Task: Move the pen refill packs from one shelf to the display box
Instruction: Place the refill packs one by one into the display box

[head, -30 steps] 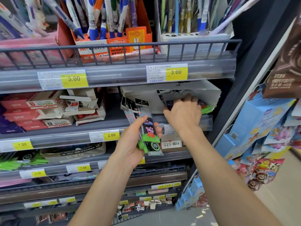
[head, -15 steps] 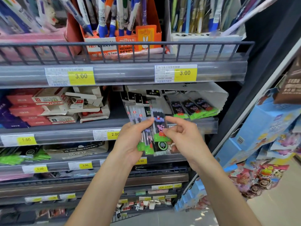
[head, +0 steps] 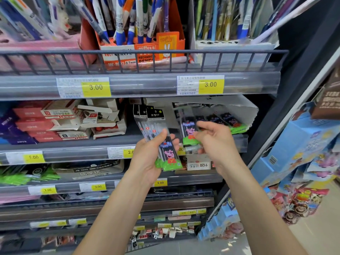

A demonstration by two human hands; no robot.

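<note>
Nearest the camera, at centre: left hand (head: pixel 147 159) wrapped round a fanned stack of pen refill packs (head: pixel 161 142), thumb across the front, fingers behind, green printed ends pointing down. Just to the right: right hand (head: pixel 215 142) pinching a single pack (head: pixel 189 131) near its lower green end, thumb and forefinger closed on it, remaining fingers loosely curled. Single pack blurred, held upright between the stack and the shelf, apart from the stack.

Handling, judged from appearance:
- Light, thin, flat sleeves of clear film; expected to flex and bow when held by one end
- Glossy film likely slippery sleeve on sleeve; fanned stack liable to slide apart unless clamped across the full width
- Refills inside slender; avoid bending a pack across the middle
- Best hold: stiffer printed header or footer card, or both long edges together; pinch one pack at a time, keep the stack squared against the palm

Beyond the hands, on the middle shelf: white display box (head: pixel 244 111) lying open toward the aisle, several matching packs already inside at the right, green ends outward. Left of it, red and white cartons (head: pixel 36 115). Above, wire rail (head: pixel 139 52) and yellow price labels (head: pixel 210 84)
</note>
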